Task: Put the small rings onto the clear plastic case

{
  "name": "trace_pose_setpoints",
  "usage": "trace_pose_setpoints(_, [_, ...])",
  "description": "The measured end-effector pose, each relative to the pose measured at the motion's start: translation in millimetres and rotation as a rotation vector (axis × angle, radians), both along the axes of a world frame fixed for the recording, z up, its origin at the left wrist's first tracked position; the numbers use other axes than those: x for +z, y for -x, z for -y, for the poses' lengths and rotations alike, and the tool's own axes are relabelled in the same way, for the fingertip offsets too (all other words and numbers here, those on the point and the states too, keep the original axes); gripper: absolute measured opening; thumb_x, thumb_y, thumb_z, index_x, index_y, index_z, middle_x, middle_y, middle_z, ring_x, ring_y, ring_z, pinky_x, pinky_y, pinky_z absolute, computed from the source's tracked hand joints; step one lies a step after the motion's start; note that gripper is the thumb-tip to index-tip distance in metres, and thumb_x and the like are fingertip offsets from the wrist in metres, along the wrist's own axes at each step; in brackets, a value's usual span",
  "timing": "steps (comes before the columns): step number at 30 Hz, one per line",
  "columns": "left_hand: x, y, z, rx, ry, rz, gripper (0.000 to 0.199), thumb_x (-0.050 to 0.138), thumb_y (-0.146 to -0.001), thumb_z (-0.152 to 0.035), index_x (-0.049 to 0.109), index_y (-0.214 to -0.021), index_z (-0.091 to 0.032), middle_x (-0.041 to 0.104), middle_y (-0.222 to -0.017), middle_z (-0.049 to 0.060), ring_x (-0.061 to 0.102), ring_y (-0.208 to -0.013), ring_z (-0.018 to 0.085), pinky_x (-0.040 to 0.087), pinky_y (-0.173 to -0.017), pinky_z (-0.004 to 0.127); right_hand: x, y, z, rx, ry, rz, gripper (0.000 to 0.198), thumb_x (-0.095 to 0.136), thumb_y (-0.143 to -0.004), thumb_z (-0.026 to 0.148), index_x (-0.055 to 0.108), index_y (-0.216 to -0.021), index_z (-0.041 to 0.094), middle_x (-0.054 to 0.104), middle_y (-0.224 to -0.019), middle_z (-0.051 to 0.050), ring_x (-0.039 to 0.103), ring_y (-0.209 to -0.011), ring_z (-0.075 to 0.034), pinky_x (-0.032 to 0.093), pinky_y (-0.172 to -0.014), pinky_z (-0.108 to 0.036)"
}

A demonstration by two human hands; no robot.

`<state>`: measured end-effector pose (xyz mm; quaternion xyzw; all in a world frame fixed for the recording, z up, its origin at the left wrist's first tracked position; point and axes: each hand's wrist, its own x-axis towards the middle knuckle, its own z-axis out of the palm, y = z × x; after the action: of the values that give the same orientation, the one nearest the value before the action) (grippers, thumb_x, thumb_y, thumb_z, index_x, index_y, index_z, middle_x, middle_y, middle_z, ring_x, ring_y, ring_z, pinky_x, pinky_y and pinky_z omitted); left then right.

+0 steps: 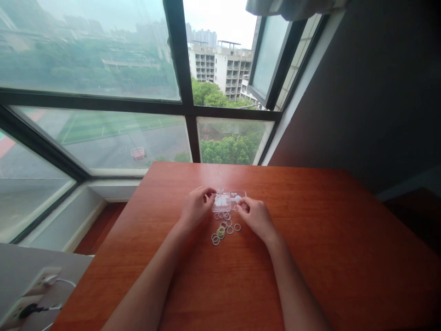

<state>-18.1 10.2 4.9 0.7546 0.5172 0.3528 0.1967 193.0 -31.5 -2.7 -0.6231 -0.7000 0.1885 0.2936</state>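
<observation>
On the reddish-brown wooden table (pixel 320 220), toward its far edge, I see the left hand (pixel 197 206) at the clear plastic box (pixel 223 208), grip unclear, and the right hand (pixel 257 215) apparently pinching a thin pale ring (pixel 236 208), which a slack fingertip hold could drop among loose grey and yellowish rings (pixel 221 232).

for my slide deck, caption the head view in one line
Left hand and right hand at a clear plastic case, loose rings on the wooden tabletop.

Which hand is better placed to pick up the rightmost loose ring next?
Likely the right hand: it is close to the rightmost ring, while the left hand is farther away, at the left side of the clear box.
</observation>
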Motion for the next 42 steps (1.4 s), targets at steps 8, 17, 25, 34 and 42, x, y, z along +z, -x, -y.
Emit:
trace_pose_setpoints(8, [11.5, -24.8, 17.2, -0.224, 0.16, 0.173, 0.018, 0.056, -0.087, -0.03, 0.067, -0.085, -0.016, 0.065, -0.07, 0.0, 0.053, -0.056, 0.009, 0.039, -0.053, 0.019, 2.9, 6.8, 0.6, -0.025, -0.149, -0.127, 0.013, 0.057, -0.082, 0.03, 0.065, -0.082, 0.02, 0.052, -0.055, 0.004, 0.049, -0.052, -0.011, 0.035, -0.057, -0.021])
trace_pose_setpoints(17, [10.9, -29.5, 19.1, -0.24, 0.213, 0.229, 0.016, 0.059, -0.084, -0.026, 0.068, -0.081, -0.014, 0.067, -0.072, 0.001, 0.055, -0.059, 0.009, 0.04, -0.055, 0.019, 2.9, 10.2, 3.4, 0.015, -0.188, -0.114, 0.011, 0.057, -0.083, 0.028, 0.065, -0.083, 0.02, 0.052, -0.057, 0.004, 0.049, -0.054, -0.011, 0.035, -0.057, -0.02])
trace_pose_setpoints(25, [9.5, -28.3, 17.9, -0.277, 0.239, 0.207, 0.014, 0.058, -0.083, -0.025, 0.068, -0.081, -0.015, 0.067, -0.071, 0.001, 0.056, -0.061, 0.01, 0.041, -0.056, 0.019, 4.0, 12.6, 5.8, 0.036, -0.233, -0.041, 0.012, 0.057, -0.084, 0.028, 0.066, -0.085, 0.021, 0.057, -0.06, 0.003, 0.05, -0.054, -0.011, 0.033, -0.057, -0.02])
trace_pose_setpoints(34, [-4.8, -8.1, 3.6, 0.034, -0.052, -0.018, 0.011, 0.057, -0.083, -0.023, 0.067, -0.084, -0.019, 0.064, -0.077, 0.0, 0.052, -0.061, 0.011, 0.039, -0.061, 0.023, 4.4, 11.9, 5.4, 0.015, -0.194, 0.044, 0.009, 0.057, -0.085, 0.026, 0.066, -0.085, 0.023, 0.059, -0.062, 0.003, 0.054, -0.058, -0.012, 0.034, -0.06, -0.021])
trace_pose_setpoints(42, [-12.9, 1.5, -3.2, 0.084, -0.026, -0.082, 0.014, 0.054, -0.084, -0.027, 0.067, -0.085, -0.02, 0.064, -0.077, 0.001, 0.056, -0.064, 0.013, 0.04, -0.061, 0.024, 6.3, 10.4, 5.4, 0.024, -0.114, 0.107, 0.01, 0.056, -0.086, 0.027, 0.066, -0.084, 0.024, 0.063, -0.065, 0.002, 0.056, -0.06, -0.013, 0.033, -0.06, -0.022])
